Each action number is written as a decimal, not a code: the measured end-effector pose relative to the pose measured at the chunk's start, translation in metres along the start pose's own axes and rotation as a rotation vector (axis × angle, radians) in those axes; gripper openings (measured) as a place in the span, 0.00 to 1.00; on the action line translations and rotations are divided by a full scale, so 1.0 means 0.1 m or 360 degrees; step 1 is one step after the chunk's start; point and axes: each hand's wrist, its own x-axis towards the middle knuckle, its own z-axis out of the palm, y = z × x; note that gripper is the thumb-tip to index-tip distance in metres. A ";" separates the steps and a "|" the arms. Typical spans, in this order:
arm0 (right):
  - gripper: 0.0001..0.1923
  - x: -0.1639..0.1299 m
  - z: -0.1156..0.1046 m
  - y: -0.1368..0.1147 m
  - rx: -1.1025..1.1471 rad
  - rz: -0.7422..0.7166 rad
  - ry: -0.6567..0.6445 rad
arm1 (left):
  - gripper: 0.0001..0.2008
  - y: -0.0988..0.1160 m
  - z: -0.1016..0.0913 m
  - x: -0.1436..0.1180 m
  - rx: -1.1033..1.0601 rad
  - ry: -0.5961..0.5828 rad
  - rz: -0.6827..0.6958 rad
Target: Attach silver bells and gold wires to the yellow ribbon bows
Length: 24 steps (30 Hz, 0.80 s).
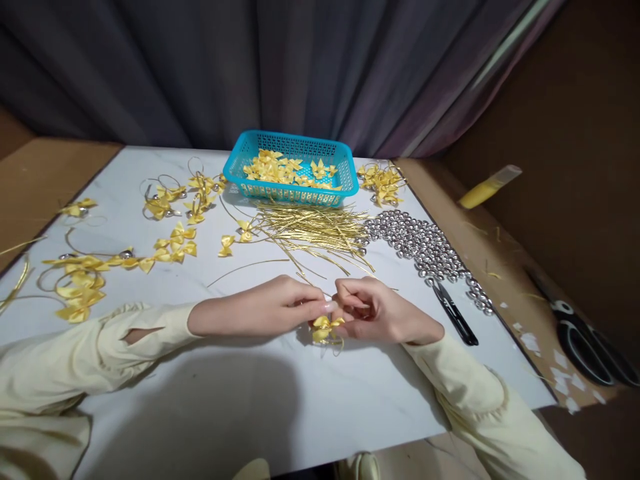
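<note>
White table [350, 393]: bow [323, 327] between hands.

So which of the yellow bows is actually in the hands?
The yellow bow at the fingertips of the left hand and right hand; every other bow lies loose on the white board or in the blue basket.

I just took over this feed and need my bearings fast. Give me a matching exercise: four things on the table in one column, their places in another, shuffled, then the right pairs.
Things:
1. blue basket
2. silver beads
3. black snips
4. yellow bow

Places:
A. between the fingertips of the left hand and the right hand
B. at the far edge of the white table, holding yellow bows
C. on the table just beyond the right wrist
D. spread in a heap right of the gold cords

Pairs: 1-B, 2-D, 3-C, 4-A
</note>
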 end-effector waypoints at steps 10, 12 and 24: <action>0.21 -0.01 -0.01 0.02 0.0124 0.0033 0.0083 | 0.19 -0.03 -0.05 0.02 -0.0012 -0.0109 -0.0058; 0.22 -0.01 -0.01 0.02 0.0140 0.0037 0.0100 | 0.19 -0.04 -0.05 0.02 0.0003 -0.0162 -0.0035; 0.22 -0.02 -0.01 0.03 0.0144 0.0063 0.0074 | 0.17 -0.03 0.03 0.01 0.0160 -0.0033 0.0113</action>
